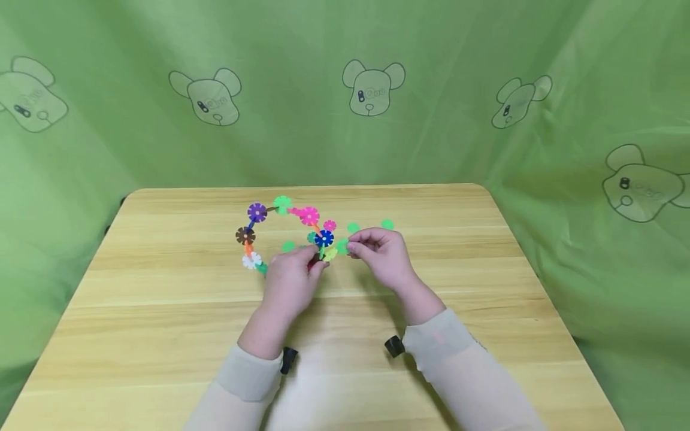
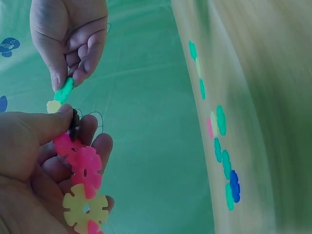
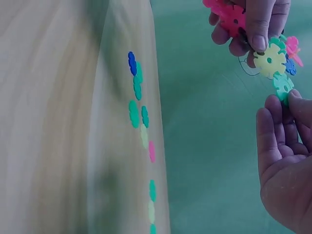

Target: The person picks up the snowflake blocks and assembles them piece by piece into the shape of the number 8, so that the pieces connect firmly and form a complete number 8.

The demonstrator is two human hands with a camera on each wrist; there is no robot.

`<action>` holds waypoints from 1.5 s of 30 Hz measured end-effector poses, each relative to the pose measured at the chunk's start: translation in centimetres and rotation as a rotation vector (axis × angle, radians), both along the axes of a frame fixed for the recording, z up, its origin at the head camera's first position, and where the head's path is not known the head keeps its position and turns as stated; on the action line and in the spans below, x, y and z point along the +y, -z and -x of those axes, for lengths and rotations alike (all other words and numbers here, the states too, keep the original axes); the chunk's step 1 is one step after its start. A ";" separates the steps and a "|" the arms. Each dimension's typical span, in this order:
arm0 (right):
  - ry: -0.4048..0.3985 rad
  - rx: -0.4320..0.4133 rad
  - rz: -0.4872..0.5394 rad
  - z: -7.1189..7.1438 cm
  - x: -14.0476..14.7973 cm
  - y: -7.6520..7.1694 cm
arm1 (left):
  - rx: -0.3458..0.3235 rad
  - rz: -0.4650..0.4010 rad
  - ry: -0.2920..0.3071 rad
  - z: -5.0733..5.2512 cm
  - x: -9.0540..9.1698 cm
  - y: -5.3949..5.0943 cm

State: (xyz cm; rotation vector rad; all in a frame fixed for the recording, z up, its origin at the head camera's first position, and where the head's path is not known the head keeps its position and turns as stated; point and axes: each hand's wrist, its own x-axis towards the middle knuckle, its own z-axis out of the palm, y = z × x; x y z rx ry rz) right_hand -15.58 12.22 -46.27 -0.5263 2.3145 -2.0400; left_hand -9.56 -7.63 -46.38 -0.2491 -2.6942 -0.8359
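Observation:
A chain of multicoloured snowflake discs curves over the table, with a purple disc (image 1: 257, 212) and a white one (image 1: 251, 260) on its far-left side. My left hand (image 1: 291, 278) pinches the chain at a dark disc (image 2: 74, 125), between pink discs (image 2: 87, 168) and a yellow disc (image 3: 269, 60). Between thumb and fingers, my right hand (image 1: 385, 257) holds a light green disc (image 3: 282, 87) by its edge. This green disc meets the rim of the yellow one; whether their slots interlock I cannot tell. The left hand hides part of the chain in the head view.
Several loose discs lie on the wooden table (image 1: 162, 335) beyond the hands, among them green discs (image 1: 387, 224) and a blue one (image 2: 235, 186). Black wrist cameras (image 1: 395, 346) sit at both cuffs. A green curtain (image 1: 302, 137) surrounds the table's back and sides.

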 end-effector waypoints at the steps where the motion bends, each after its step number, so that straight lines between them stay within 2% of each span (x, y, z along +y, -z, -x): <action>1: 0.002 0.015 -0.006 0.0 -0.1 -0.1 | 0.007 0.012 0.006 0.1 0.0 -0.1; 6: 0.011 0.100 -0.019 -0.1 -0.6 -0.5 | 0.077 0.066 0.050 0.6 -0.3 -0.6; 9: 0.009 0.122 0.010 0.0 -0.9 -0.5 | 0.128 0.072 0.087 1.0 -0.4 -0.8; 12: 0.001 0.100 0.036 0.4 -1.0 -0.1 | 0.123 0.065 0.111 1.3 -0.9 -1.0; 14: 0.019 0.049 0.019 1.1 -1.1 0.6 | 0.096 0.068 0.080 1.5 -1.4 -1.0; 15: 0.035 0.020 -0.023 1.4 -1.2 1.1 | 0.075 0.067 0.051 1.7 -1.8 -1.0; 17: 0.059 -0.039 -0.185 2.4 -1.8 2.3 | 0.026 0.068 -0.026 2.0 -2.6 -1.3; 19: 0.056 -0.087 -0.429 3.1 -2.7 3.6 | -0.024 0.060 -0.091 2.5 -3.3 -1.4; 21: 0.019 -0.101 -0.684 3.5 -3.7 4.8 | -0.083 0.051 -0.121 2.8 -3.8 -1.4; 24: -0.015 -0.100 -0.964 3.8 -5.1 5.9 | -0.142 0.041 -0.105 3.3 -4.0 -1.4; 27: 0.014 -0.104 -1.095 4.3 -6.1 6.2 | -0.158 0.038 -0.071 3.6 -4.0 -1.5; 29: 0.024 -0.107 -1.112 4.6 -6.6 6.0 | -0.158 0.024 -0.053 3.8 -4.1 -1.7; 32: -0.006 -0.126 -1.051 4.7 -6.3 5.9 | -0.183 -0.038 -0.030 3.7 -4.0 -1.8; 34: -0.035 -0.135 -0.954 4.7 -5.5 5.9 | -0.210 -0.101 -0.031 3.6 -3.9 -1.7; 36: -0.039 -0.135 -0.814 4.6 -4.6 5.8 | -0.248 -0.179 -0.039 3.3 -3.7 -1.6; 39: 0.003 -0.173 -0.485 4.3 -3.3 4.7 | -0.296 -0.305 -0.045 3.1 -3.3 -1.5; 42: 0.062 -0.218 -0.118 3.7 -2.4 2.9 | -0.339 -0.462 -0.013 3.1 -3.0 -1.4; 44: 0.068 -0.229 0.060 3.1 -2.1 1.6 | -0.348 -0.557 0.009 3.2 -2.7 -1.4; 45: 0.064 -0.222 0.108 2.9 -2.1 1.0 | -0.347 -0.596 0.021 3.2 -2.6 -1.3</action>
